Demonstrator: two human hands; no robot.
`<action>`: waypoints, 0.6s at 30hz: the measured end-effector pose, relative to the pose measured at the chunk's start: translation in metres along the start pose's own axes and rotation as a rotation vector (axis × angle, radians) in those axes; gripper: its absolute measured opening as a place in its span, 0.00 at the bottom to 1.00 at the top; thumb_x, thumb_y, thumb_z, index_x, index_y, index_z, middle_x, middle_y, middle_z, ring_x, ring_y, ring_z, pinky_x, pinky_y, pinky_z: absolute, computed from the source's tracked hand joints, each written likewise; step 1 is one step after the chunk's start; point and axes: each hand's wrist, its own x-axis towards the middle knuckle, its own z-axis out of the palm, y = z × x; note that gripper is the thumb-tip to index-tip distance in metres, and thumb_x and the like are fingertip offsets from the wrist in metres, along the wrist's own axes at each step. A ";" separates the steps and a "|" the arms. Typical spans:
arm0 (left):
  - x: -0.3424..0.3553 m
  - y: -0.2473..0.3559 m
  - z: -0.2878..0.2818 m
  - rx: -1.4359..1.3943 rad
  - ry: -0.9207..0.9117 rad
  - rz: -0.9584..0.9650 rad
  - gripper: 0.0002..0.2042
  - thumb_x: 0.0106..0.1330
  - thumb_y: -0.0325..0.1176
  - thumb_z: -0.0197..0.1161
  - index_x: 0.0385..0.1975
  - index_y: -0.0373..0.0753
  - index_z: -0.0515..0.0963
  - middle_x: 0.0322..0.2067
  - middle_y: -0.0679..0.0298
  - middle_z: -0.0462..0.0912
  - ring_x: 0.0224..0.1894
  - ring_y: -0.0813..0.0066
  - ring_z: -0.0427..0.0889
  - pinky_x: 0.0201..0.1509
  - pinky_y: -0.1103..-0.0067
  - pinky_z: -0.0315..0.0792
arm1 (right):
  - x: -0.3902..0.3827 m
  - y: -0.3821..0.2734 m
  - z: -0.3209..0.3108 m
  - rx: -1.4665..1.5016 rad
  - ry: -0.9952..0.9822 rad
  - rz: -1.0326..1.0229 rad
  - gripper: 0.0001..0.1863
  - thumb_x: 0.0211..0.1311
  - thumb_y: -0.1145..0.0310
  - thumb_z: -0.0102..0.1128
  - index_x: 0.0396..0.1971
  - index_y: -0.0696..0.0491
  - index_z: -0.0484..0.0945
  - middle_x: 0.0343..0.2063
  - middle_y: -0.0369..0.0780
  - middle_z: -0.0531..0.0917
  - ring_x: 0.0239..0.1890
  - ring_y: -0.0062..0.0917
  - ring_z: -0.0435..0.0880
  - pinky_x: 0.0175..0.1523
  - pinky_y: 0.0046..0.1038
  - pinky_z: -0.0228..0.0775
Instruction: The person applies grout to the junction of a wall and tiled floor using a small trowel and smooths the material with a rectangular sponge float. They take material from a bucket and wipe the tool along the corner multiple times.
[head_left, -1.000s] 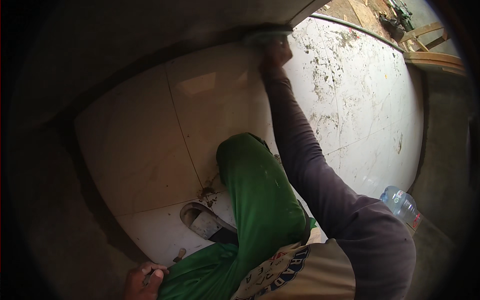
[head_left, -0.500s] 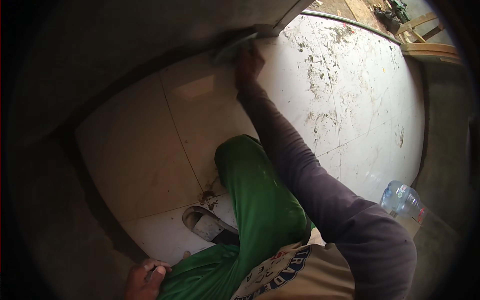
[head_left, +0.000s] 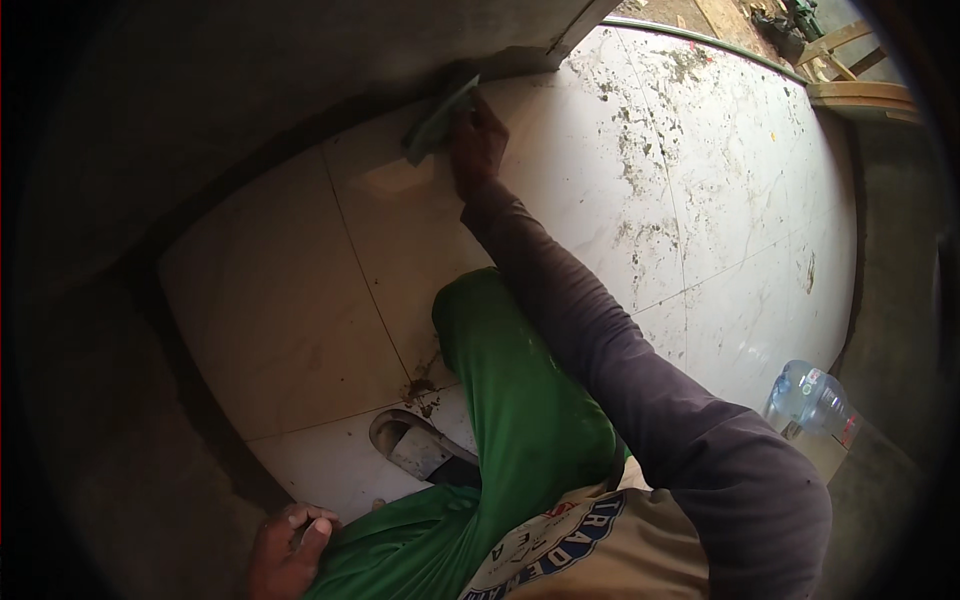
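At the foot of the dark wall, my right hand [head_left: 479,145] is closed on one edge of a thin, flat, pale green piece [head_left: 437,127]. Whether it is a cloth or a stiff sheet I cannot tell. The piece tilts upward at its far corner, close to the dark strip where the white floor tiles [head_left: 270,290] meet the wall. My left hand [head_left: 287,553] stays low at the left beside my green trouser leg, its fingers curled in with the thumb against them. Nothing shows in it.
Dark crumbs and smears of dirt [head_left: 640,150] cover the bright tiles on the right. A clear plastic bottle [head_left: 806,395] stands at the right. One slipper [head_left: 418,447] is by my leg. Wooden pieces [head_left: 862,96] lie past the doorway edge at top right.
My right hand has moved left and slightly nearer along the wall's foot, carrying the pale green piece with it. The left hand has hardly moved.
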 end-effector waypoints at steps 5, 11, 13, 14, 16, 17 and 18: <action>-0.003 -0.025 -0.011 0.079 -0.202 -0.101 0.16 0.76 0.40 0.61 0.45 0.31 0.82 0.40 0.58 0.85 0.45 0.71 0.83 0.55 0.73 0.74 | 0.060 -0.030 -0.076 0.664 0.140 0.029 0.16 0.71 0.73 0.50 0.54 0.61 0.79 0.38 0.43 0.86 0.33 0.27 0.87 0.37 0.31 0.83; 0.011 -0.009 0.002 0.127 -0.125 0.215 0.12 0.76 0.34 0.61 0.45 0.29 0.83 0.40 0.50 0.86 0.42 0.62 0.86 0.49 0.71 0.77 | -0.013 0.004 0.032 0.188 -0.121 0.180 0.25 0.70 0.70 0.57 0.65 0.61 0.75 0.39 0.42 0.86 0.35 0.23 0.84 0.41 0.29 0.82; 0.002 0.000 -0.011 0.239 -0.062 0.190 0.09 0.76 0.29 0.60 0.44 0.30 0.83 0.40 0.47 0.85 0.40 0.60 0.86 0.46 0.71 0.78 | -0.099 -0.069 0.069 0.339 -0.537 0.317 0.24 0.69 0.71 0.57 0.64 0.62 0.76 0.38 0.42 0.86 0.35 0.23 0.85 0.42 0.29 0.82; -0.003 0.000 -0.009 0.214 -0.009 0.321 0.08 0.75 0.28 0.61 0.44 0.30 0.83 0.39 0.48 0.85 0.39 0.61 0.86 0.46 0.72 0.78 | -0.113 -0.092 0.062 0.427 -0.683 0.291 0.25 0.69 0.71 0.57 0.64 0.62 0.75 0.38 0.41 0.85 0.34 0.22 0.84 0.41 0.29 0.82; -0.012 0.003 0.003 0.084 0.051 0.441 0.09 0.72 0.29 0.63 0.45 0.30 0.82 0.39 0.50 0.85 0.38 0.63 0.85 0.47 0.73 0.78 | -0.136 -0.116 0.028 0.475 -0.876 0.295 0.25 0.70 0.70 0.57 0.65 0.63 0.74 0.37 0.39 0.84 0.34 0.21 0.83 0.40 0.29 0.81; -0.006 -0.002 0.008 -0.075 0.082 0.439 0.11 0.71 0.32 0.64 0.46 0.30 0.82 0.39 0.51 0.85 0.40 0.64 0.85 0.49 0.74 0.77 | -0.138 -0.121 0.011 0.433 -0.937 0.282 0.26 0.70 0.69 0.57 0.66 0.62 0.73 0.37 0.38 0.83 0.35 0.21 0.83 0.41 0.29 0.81; -0.017 -0.006 0.007 -0.220 0.150 0.422 0.13 0.70 0.34 0.65 0.47 0.31 0.81 0.39 0.51 0.85 0.41 0.65 0.85 0.50 0.75 0.76 | -0.156 -0.122 0.009 0.429 -0.957 0.395 0.24 0.70 0.70 0.57 0.64 0.61 0.75 0.37 0.38 0.84 0.35 0.23 0.83 0.40 0.29 0.81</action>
